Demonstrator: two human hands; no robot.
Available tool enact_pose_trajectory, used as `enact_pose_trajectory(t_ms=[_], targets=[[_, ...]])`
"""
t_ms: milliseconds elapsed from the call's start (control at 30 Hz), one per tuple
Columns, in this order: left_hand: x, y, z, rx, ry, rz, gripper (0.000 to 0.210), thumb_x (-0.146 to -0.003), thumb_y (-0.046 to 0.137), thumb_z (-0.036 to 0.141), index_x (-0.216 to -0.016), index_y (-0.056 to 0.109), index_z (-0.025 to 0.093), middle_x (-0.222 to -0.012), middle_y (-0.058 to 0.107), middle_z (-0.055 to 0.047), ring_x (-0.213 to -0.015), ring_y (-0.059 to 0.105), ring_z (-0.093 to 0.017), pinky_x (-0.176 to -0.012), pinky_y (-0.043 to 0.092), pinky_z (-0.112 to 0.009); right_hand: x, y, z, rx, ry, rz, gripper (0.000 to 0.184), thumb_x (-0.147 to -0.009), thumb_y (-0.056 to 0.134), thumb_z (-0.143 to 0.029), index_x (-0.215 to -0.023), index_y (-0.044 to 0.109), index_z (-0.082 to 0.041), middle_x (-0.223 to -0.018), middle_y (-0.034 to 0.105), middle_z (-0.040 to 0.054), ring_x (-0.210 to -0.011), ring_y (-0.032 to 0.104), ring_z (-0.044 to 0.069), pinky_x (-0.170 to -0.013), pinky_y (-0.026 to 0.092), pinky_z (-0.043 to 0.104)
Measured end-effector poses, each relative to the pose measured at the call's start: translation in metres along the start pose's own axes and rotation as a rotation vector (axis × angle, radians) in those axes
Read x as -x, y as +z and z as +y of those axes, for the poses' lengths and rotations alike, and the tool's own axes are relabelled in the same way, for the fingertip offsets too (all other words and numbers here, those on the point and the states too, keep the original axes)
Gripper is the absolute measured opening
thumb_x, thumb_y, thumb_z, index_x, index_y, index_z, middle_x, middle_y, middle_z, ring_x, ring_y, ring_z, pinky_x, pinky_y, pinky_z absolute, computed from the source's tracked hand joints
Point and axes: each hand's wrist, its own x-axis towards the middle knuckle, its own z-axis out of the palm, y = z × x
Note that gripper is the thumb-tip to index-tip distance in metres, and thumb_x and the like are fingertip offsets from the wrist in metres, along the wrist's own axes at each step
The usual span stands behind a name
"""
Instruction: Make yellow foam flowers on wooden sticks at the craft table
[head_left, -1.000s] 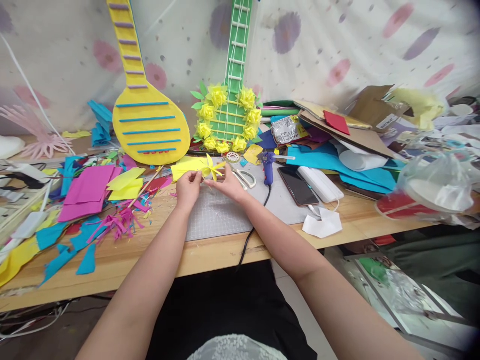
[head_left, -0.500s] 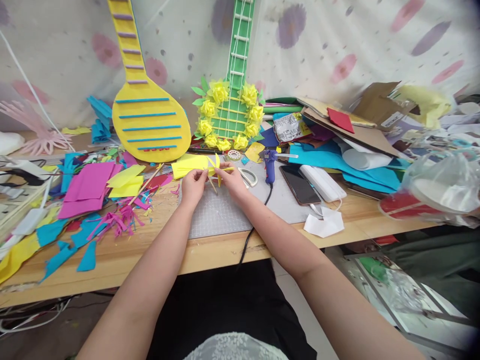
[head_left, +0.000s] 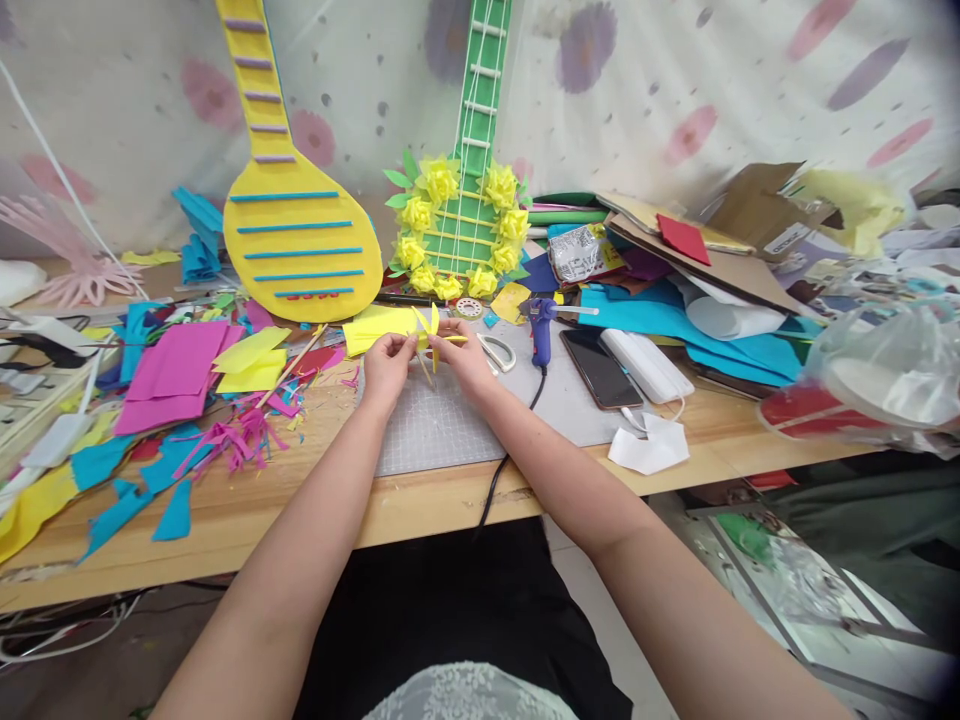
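Above a grey cutting mat, my left hand and my right hand meet with pinched fingers on a small piece of yellow paper cut into petal-like strips. A thin stick slants down between the hands, and fingers partly hide where it meets the paper. Just behind my left hand lies a folded yellow crepe paper sheet. White-handled scissors rest right of my right hand, their blades hidden. A blue glue gun lies farther right.
A yellow paper instrument and a green one ringed with yellow flowers lean at the back. Magenta paper and scraps cover the left side. A phone, a white power bank and a plastic-wrapped red cup are right.
Both hands stay almost in place with the yellow paper between them. The paper strips have shifted slightly in the fingers. Little else differs.
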Motion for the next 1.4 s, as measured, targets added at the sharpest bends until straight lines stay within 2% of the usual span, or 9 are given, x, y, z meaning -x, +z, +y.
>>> enact_pose_trajectory(t_ms=[167, 267, 333, 433, 600, 700, 967, 1167, 1400], targets=[[-0.002, 0.002, 0.001, 0.1, 0.03, 0.105, 0.018, -0.067, 0.064, 0.031, -0.063, 0.053, 0.016, -0.06, 0.052, 0.003, -0.054, 0.044, -0.006, -0.051, 0.036, -0.017, 0.003, 0.004, -0.001, -0.16, 0.107, -0.066, 0.063, -0.055, 0.074, -0.028, -0.106, 0.036, -0.025, -0.095, 0.057, -0.0014, -0.076, 0.06, 0.011, -0.071, 0.053, 0.029], [-0.003, 0.005, -0.001, 0.21, 0.053, 0.172, 0.019, -0.068, 0.065, 0.03, -0.063, 0.052, 0.016, -0.06, 0.049, 0.004, -0.053, 0.042, -0.005, -0.052, 0.035, -0.017, 0.005, 0.008, 0.0, -0.193, 0.188, -0.082, 0.078, -0.048, 0.078, -0.021, -0.11, 0.031, -0.027, -0.091, 0.056, -0.0034, -0.071, 0.06, 0.011, -0.066, 0.054, 0.029], [-0.002, 0.007, -0.001, 0.256, 0.058, 0.195, 0.02, -0.068, 0.065, 0.03, -0.063, 0.051, 0.016, -0.06, 0.049, 0.004, -0.052, 0.041, -0.005, -0.05, 0.034, -0.017, 0.006, 0.009, 0.001, -0.181, 0.201, -0.086, 0.076, -0.049, 0.077, -0.02, -0.108, 0.031, -0.025, -0.083, 0.056, -0.0051, -0.066, 0.059, 0.01, -0.063, 0.054, 0.028], [0.001, 0.01, 0.001, 0.288, 0.05, 0.186, 0.02, -0.068, 0.064, 0.031, -0.065, 0.05, 0.017, -0.06, 0.047, 0.005, -0.049, 0.039, -0.004, -0.045, 0.03, -0.017, 0.004, 0.01, 0.004, -0.142, 0.19, -0.064, 0.061, -0.055, 0.074, -0.022, -0.101, 0.034, -0.024, -0.071, 0.055, -0.008, -0.057, 0.056, 0.008, -0.057, 0.052, 0.024], [0.005, 0.013, 0.004, 0.321, 0.022, 0.137, 0.024, -0.067, 0.066, 0.034, -0.064, 0.048, 0.018, -0.055, 0.044, 0.007, -0.044, 0.038, -0.004, -0.041, 0.029, -0.017, 0.002, 0.01, 0.006, -0.054, 0.16, -0.046, 0.049, -0.058, 0.072, -0.023, -0.088, 0.034, -0.022, -0.062, 0.055, -0.0089, -0.051, 0.053, 0.007, -0.045, 0.04, 0.017], [0.004, 0.012, 0.006, 0.341, -0.003, 0.137, 0.027, -0.064, 0.068, 0.035, -0.063, 0.048, 0.018, -0.053, 0.044, 0.007, -0.043, 0.039, -0.004, -0.04, 0.029, -0.017, 0.002, 0.011, 0.004, -0.041, 0.136, -0.068, 0.048, -0.059, 0.072, -0.025, -0.085, 0.032, -0.022, -0.058, 0.054, -0.01, -0.049, 0.053, 0.007, -0.041, 0.036, 0.016], [0.004, 0.008, 0.006, 0.362, -0.094, 0.101, 0.033, -0.057, 0.072, 0.041, -0.064, 0.054, 0.015, -0.053, 0.045, 0.006, -0.042, 0.037, -0.004, -0.038, 0.029, -0.017, 0.002, 0.011, 0.002, -0.047, 0.081, -0.1, 0.057, -0.053, 0.076, -0.032, -0.082, 0.027, -0.023, -0.055, 0.054, -0.0114, -0.045, 0.052, 0.007, -0.037, 0.034, 0.016], [0.003, 0.006, 0.006, 0.43, -0.177, 0.099, 0.034, -0.051, 0.076, 0.039, -0.066, 0.056, 0.014, -0.05, 0.042, 0.007, -0.042, 0.037, -0.003, -0.037, 0.025, -0.017, 0.005, 0.012, 0.003, -0.039, 0.114, -0.126, 0.051, -0.058, 0.073, -0.029, -0.084, 0.031, -0.023, -0.057, 0.054, -0.0108, -0.048, 0.053, 0.006, -0.038, 0.036, 0.015], [0.002, 0.005, 0.008, 0.466, -0.195, 0.092, 0.035, -0.046, 0.079, 0.035, -0.063, 0.057, 0.013, -0.047, 0.042, 0.007, -0.04, 0.038, -0.003, -0.038, 0.026, -0.018, 0.005, 0.009, 0.005, -0.05, 0.144, -0.159, 0.052, -0.057, 0.074, -0.029, -0.087, 0.032, -0.022, -0.058, 0.056, -0.009, -0.051, 0.055, 0.008, -0.042, 0.039, 0.017]])
